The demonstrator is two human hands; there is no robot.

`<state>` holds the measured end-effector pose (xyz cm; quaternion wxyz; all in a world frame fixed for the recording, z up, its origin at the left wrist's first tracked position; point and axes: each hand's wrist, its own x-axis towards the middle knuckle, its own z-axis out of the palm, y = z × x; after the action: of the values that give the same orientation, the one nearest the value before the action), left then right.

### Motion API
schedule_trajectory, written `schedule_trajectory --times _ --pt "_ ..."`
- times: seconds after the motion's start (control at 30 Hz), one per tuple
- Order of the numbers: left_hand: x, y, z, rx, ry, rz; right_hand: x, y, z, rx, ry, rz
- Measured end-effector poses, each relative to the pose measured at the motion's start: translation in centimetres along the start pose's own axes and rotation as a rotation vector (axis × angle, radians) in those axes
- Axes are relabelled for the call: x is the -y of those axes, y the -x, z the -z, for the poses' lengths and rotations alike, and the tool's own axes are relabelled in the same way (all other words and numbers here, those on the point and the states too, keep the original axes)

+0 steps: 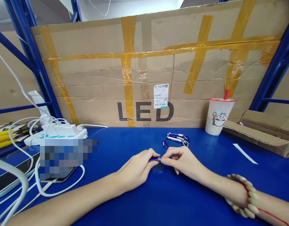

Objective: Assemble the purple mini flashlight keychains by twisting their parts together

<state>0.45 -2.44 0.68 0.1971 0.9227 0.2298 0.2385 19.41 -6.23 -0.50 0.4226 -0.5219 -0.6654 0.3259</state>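
A small purple metal tube (154, 159) lies between both hands above the blue table, in the middle of the view. My left hand (138, 164) is closed round its left part with thumb and fingers. My right hand (182, 160) pinches at the silvery right end of the tube; what its fingertips hold there is too small to make out. Just beyond my right hand, several slim metal tubes (176, 138) in blue and silver lie together with carabiner clips. A dark red carabiner (165, 144) rests at their left.
On the left, a white power strip (62, 133) stands among white cables, with phones (10, 174) nearby. At the right are a paper cup (218, 117), a white strip (245, 153) and an open cardboard box (264, 131). Taped cardboard (99, 81) stands behind the table.
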Motion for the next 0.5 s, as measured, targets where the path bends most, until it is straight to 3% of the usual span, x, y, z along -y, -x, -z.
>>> schedule_trajectory --times 0.23,0.5 --pt "0.13 0.15 0.12 0.043 0.039 -0.072 0.39 0.19 -0.12 -0.048 0.018 0.026" --pt "0.27 0.32 -0.04 -0.037 0.012 -0.14 0.73 0.88 -0.18 -0.053 0.061 0.205"
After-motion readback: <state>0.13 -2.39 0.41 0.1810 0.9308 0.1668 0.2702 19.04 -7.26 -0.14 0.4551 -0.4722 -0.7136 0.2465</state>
